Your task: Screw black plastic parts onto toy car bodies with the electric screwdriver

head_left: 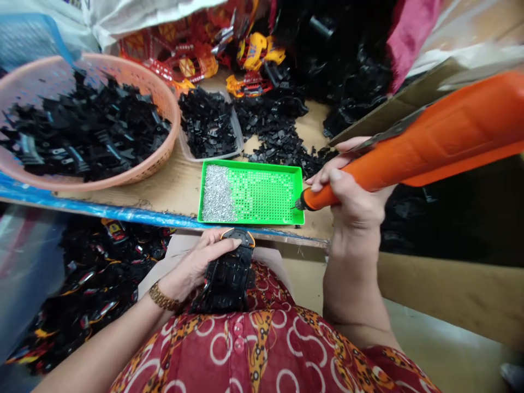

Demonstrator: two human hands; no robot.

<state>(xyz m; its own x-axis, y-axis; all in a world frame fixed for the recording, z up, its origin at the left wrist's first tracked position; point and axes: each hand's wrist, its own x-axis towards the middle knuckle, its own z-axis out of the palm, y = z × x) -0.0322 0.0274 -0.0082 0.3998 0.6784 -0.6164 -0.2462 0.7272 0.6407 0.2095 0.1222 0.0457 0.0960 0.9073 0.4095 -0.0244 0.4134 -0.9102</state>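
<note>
In my right hand [356,191] is an orange electric screwdriver [442,131], fingers wrapped round its front end. Its tip reaches over the right end of a green perforated tray [266,219]. Small silver screws [218,194] are heaped in that tray's left part, and a few show near the screwdriver's tip. My left hand [204,254] grips a black plastic toy car chassis [229,273] at my lap, thumb across its upper end. The chassis has an orange edge at that end. Its underside seems to face me.
A peach basket [174,123] of black plastic parts stands at the left of the bench. Beside it is a clear tub [237,136] of small black pieces, with loose black pieces [282,142] further right. Orange toy bodies [256,52] lie behind; assembled toys [98,284] are piled below left.
</note>
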